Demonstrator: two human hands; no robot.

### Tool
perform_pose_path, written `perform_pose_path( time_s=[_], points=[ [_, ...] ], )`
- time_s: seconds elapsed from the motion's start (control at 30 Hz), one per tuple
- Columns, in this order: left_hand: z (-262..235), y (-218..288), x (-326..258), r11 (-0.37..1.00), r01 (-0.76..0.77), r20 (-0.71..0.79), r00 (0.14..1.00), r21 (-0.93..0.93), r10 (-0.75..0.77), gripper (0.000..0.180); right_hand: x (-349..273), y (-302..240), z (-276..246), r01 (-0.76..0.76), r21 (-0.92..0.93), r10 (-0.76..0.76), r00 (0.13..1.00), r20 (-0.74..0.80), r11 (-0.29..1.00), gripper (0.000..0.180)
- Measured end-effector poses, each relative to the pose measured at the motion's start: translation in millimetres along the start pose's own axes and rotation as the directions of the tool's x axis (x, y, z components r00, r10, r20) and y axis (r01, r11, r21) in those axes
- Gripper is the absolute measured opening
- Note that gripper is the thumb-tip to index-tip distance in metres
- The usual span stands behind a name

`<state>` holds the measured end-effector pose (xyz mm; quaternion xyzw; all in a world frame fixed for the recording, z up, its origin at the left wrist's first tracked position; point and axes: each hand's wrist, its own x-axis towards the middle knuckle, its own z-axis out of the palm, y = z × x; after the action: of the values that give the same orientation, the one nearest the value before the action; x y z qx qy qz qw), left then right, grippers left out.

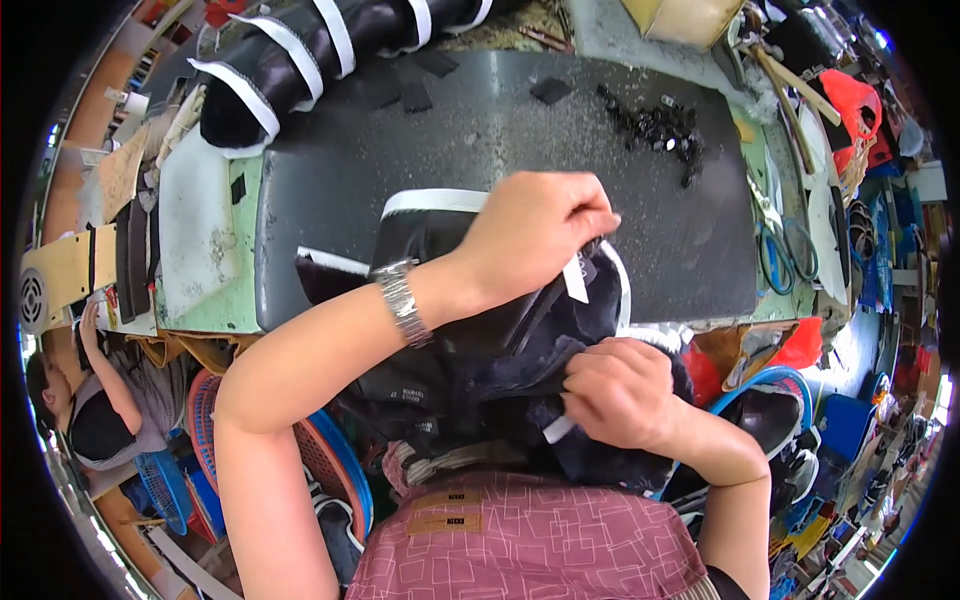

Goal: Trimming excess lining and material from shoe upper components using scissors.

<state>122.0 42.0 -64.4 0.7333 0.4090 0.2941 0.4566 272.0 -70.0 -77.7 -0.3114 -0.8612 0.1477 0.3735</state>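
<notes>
A black leather boot upper point(455, 320) with dark fuzzy lining point(520, 372) and white edge strips lies across my lap and the near table edge. My left hand point(530, 235), a metal watch point(402, 303) on its wrist, reaches over it. Thumb and fingers are pinched together at the upper's right side, by a short white tab point(576, 279). A small dark bit shows beneath those fingertips, too hidden to name. Lower down, my right hand point(622, 392) is closed on the lined edge of the upper; its fingertips are tucked out of sight.
Small shiny black pieces point(665, 135) are heaped at the table's right. More black pieces with white strips point(300, 65) lie far left. Blue-handled scissors point(788, 255) rest right of the dark tabletop point(480, 130). Baskets point(335, 470) flank my legs. Another person point(110, 400) sits at far left.
</notes>
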Motion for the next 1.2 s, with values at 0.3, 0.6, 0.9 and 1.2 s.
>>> perform_pose_path(
  time_s=[0.3, 0.6, 0.9, 1.2],
  points=[
    [-47, 43, -51, 0.983, 0.185, 0.005, 0.983, -0.016, -0.185, 0.009, 44, 19, -35, -0.250, 0.641, 0.357, 0.933, -0.041, 0.726, 0.030],
    [-54, 29, -56, 0.674, 0.335, 0.149, 0.936, -0.658, -0.319, 0.016, 81, 13, -37, -0.452, 0.475, 0.345, 0.890, 0.298, 0.755, 0.043],
    [-49, 33, -54, 0.742, 0.312, 0.089, 0.942, -0.594, -0.324, 0.017, 85, 12, -41, -0.456, 0.483, 0.297, 0.880, 0.370, 0.748, 0.052],
    [-47, 40, -58, 0.839, 0.289, 0.034, 0.951, -0.460, -0.309, 0.014, 85, 14, -44, -0.525, 0.480, 0.304, 0.831, 0.465, 0.702, 0.054]
  ],
)
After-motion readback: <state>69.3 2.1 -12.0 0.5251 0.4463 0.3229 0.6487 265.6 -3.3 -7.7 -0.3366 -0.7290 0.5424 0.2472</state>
